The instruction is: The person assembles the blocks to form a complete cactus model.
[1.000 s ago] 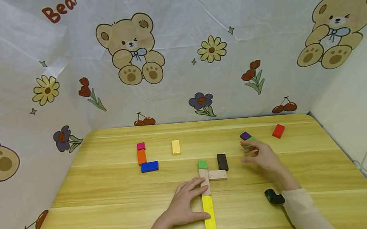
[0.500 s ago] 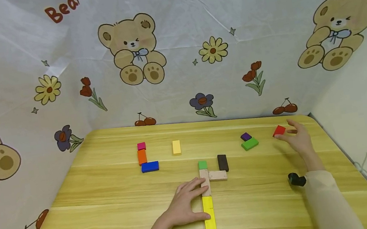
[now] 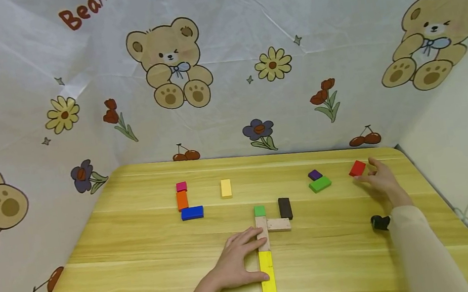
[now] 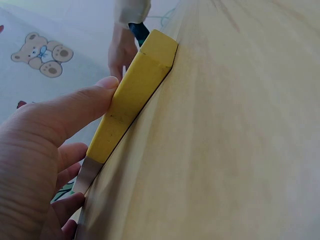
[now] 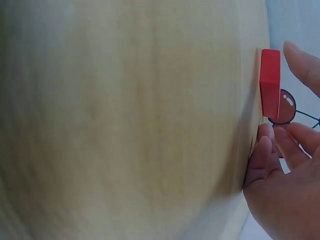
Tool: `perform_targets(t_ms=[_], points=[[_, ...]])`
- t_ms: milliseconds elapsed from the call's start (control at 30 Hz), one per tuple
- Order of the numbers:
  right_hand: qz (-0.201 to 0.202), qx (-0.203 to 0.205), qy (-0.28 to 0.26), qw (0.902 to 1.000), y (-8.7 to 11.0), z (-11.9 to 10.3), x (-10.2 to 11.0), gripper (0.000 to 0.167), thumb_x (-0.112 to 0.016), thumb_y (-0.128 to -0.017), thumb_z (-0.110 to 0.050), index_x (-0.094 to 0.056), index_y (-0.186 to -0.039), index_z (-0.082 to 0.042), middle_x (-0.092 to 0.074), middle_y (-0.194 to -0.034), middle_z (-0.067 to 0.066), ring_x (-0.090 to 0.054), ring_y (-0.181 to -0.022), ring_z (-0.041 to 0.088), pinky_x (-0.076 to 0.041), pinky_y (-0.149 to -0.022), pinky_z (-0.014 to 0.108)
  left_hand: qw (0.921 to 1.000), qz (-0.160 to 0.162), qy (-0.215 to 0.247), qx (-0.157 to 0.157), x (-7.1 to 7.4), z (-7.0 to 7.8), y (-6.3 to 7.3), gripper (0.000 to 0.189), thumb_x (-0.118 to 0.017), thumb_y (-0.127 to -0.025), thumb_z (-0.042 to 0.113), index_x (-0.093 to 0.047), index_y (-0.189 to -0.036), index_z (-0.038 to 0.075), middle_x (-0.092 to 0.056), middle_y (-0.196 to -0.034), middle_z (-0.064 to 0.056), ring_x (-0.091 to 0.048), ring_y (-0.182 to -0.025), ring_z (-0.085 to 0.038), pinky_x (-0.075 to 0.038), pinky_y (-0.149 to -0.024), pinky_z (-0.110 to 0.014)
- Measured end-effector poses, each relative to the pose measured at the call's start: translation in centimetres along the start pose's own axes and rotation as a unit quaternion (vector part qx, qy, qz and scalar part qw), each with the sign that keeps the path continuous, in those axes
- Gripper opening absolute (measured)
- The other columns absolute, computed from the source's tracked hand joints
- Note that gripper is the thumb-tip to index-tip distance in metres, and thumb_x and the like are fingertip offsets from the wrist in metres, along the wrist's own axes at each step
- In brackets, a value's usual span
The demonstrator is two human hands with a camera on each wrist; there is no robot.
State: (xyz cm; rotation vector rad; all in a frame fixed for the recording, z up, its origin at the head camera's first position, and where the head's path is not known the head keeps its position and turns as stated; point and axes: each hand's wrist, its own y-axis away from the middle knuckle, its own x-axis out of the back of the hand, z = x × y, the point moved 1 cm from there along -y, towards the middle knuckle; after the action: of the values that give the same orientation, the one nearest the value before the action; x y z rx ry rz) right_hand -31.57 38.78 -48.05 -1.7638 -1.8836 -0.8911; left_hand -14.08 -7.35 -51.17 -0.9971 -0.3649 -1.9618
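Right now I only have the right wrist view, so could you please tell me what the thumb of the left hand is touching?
Observer: The left hand has its thumb on the yellow block, the near end of a row.
Operator: Thank you. What sits at the far end of that row?
Observer: A small green block.
Operator: And which blocks lie nearest the red block I can see?
Observer: The purple block and the longer green block, close together on the person's left of it.
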Motion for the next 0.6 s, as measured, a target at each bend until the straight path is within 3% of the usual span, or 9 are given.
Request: perform_targets(t_ms=[133, 400, 600], points=[[-0.02, -0.001, 0.003, 0.9998, -0.27, -0.18, -0.29, 0.095, -0.065, -0.093, -0.025, 0.001, -0.152, 0.008, -0.009, -0.155, 0.037, -0.037, -0.113, 0.037, -0.038, -0.093, 0.043, 1.0, 0.003, 0.004, -0.003, 0.05, -0.04, 0.03, 0.08, -0.077, -0.075, 0.053, -0.053, -0.142, 0.016, -0.037, -0.157, 0.001, -0.028, -0.148, -0.026, -0.025, -0.115, -0.053], [0.009, 0.002, 0.015, 0.9999, -0.39, 0.2, -0.79, 0.077, -0.057, -0.097, -0.017, -0.01, -0.151, 0.011, -0.023, -0.15, 0.04, -0.039, -0.123, 0.047, -0.037, -0.102, 0.053, 1.0, -0.001, 0.002, 0.0, 0.12, -0.01, -0.01, 0.08, -0.077, -0.075, 0.055, -0.053, -0.142, 0.017, -0.037, -0.157, 0.002, -0.029, -0.148, -0.026, -0.024, -0.116, -0.053], [0.024, 0.001, 0.02, 0.9995, -0.26, 0.34, -0.9, 0.073, -0.057, -0.097, -0.017, -0.016, -0.15, 0.012, -0.029, -0.147, 0.04, -0.04, -0.126, 0.051, -0.037, -0.103, 0.057, 1.0, 0.0, -0.001, 0.002, 0.18, 0.03, 0.0, 0.08, -0.077, -0.075, 0.055, -0.053, -0.142, 0.017, -0.036, -0.157, 0.003, -0.028, -0.148, -0.025, -0.024, -0.116, -0.052]])
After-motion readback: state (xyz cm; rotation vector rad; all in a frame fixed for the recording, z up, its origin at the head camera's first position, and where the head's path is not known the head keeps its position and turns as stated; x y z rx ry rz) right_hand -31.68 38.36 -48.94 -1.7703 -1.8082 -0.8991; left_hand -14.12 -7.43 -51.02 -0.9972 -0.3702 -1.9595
